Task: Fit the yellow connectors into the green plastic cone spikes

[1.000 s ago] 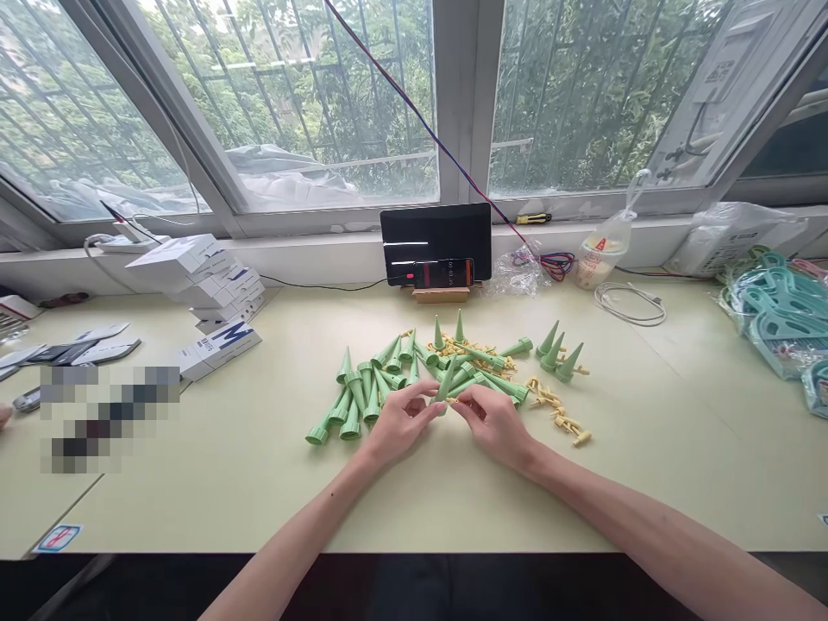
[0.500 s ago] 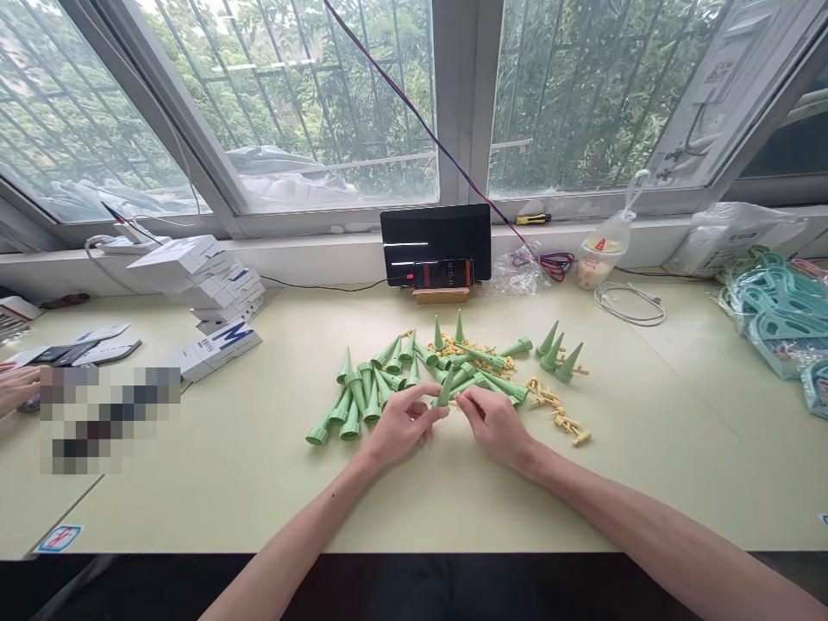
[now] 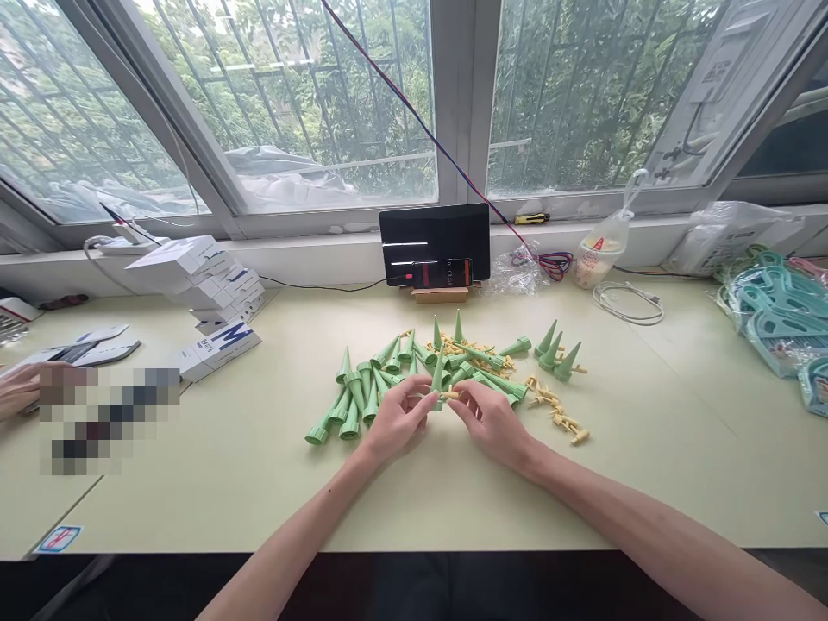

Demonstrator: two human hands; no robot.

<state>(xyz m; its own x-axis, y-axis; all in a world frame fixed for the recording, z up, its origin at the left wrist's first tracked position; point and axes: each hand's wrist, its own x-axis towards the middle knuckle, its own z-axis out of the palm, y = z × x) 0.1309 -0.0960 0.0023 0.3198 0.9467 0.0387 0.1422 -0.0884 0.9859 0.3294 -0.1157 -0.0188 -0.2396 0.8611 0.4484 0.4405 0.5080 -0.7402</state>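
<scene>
My left hand (image 3: pixel 396 421) pinches a green plastic cone spike (image 3: pixel 438 377) by its wide base, tip pointing up. My right hand (image 3: pixel 492 421) pinches a small yellow plastic piece (image 3: pixel 451 395) that touches the cone's base. Both hands meet over the pale table (image 3: pixel 259 466), just in front of a heap of green cone spikes (image 3: pixel 362 392). Loose yellow pieces (image 3: pixel 561 418) lie to the right of my hands, and three cones (image 3: pixel 557 352) stand upright beyond them.
A dark tablet (image 3: pixel 435 240) with a phone (image 3: pixel 442 273) leaning on it stands at the window sill. White boxes (image 3: pixel 207 289) are stacked at the left, teal plastic items (image 3: pixel 780 315) at the right, a white cable (image 3: pixel 627 304). Another person's hand (image 3: pixel 19 388) rests at the far left edge.
The green cone in my left hand has turned from a slant to nearly upright. My right hand now shows the yellow piece at its base. The other person's hand reached in at the left.
</scene>
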